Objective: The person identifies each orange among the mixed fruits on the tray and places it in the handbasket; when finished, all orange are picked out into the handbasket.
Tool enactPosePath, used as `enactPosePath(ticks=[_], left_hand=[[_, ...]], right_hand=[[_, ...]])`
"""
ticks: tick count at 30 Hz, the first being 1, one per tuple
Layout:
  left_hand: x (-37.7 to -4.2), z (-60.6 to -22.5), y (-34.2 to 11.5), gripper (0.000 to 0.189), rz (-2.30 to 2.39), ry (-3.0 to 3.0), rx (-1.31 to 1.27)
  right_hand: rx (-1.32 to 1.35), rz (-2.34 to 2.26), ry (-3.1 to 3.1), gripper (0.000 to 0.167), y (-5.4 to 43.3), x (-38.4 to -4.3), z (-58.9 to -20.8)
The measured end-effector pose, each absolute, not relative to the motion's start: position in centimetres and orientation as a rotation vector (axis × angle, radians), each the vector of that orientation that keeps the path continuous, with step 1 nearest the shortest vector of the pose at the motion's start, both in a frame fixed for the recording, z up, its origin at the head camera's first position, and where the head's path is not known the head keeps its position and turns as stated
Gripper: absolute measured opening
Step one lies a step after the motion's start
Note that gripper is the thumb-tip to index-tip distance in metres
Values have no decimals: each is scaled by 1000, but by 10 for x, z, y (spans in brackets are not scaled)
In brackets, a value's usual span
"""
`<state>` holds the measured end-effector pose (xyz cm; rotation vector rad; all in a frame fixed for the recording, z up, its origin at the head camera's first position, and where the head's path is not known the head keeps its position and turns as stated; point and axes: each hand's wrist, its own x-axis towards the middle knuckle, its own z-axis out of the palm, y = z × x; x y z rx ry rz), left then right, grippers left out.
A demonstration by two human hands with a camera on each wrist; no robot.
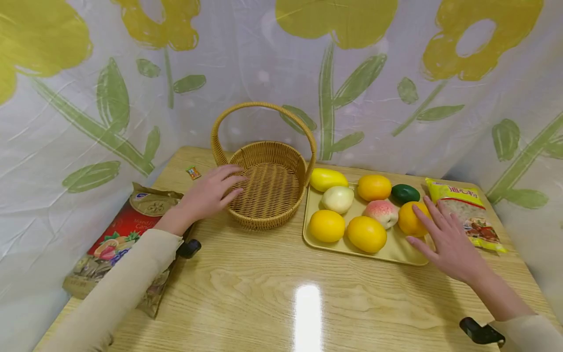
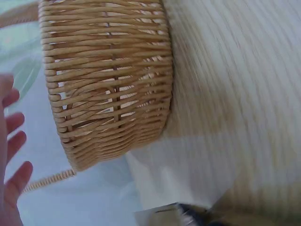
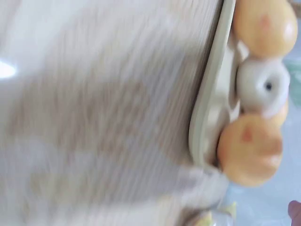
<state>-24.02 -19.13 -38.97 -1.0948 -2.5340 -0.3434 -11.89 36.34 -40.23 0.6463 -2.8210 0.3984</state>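
Observation:
My left hand (image 1: 215, 191) reaches over the left rim of a round wicker basket (image 1: 268, 217), fingers extended. In the left wrist view its spread fingers (image 2: 15, 181) stand apart from the basket's woven side (image 2: 110, 84). The basket has a tall arched handle and nothing inside. My right hand (image 1: 448, 239) hovers at the right end of a yellowish tray (image 1: 365, 252), fingers spread and overlapping the rightmost orange (image 1: 410, 219). The right wrist view shows that orange (image 3: 249, 148) with a fingertip (image 3: 295, 212) well apart from it.
The tray also holds a peach (image 1: 381, 213), a dark green fruit (image 1: 405, 194), a pale round fruit (image 1: 337, 199), a yellow oblong fruit (image 1: 328, 180) and several oranges (image 1: 367, 234). A candy bag (image 1: 127, 225) lies left, a yellow food bag (image 1: 468, 212) right, a small wrapped packet (image 1: 193, 172) behind.

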Motion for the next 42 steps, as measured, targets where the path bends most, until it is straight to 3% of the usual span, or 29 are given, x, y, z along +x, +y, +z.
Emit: enactPosePath(ticks=[5, 13, 25, 42], left_hand=[[-234, -403, -196, 24, -812, -2537, -743], [-227, -414, -202, 34, -1398, -2565, -336], [-221, -422, -202, 52, -1805, -2612, -167], [-222, -436, -201, 54, -2025, -2468, -152]], right_hand=[[457, 740, -2805, 69, 348, -109, -399], [210, 1024, -2744, 58, 328, -96, -397], [13, 1416, -2798, 65, 304, -90, -405], [32, 1541, -2760, 60, 279, -94, -419]])
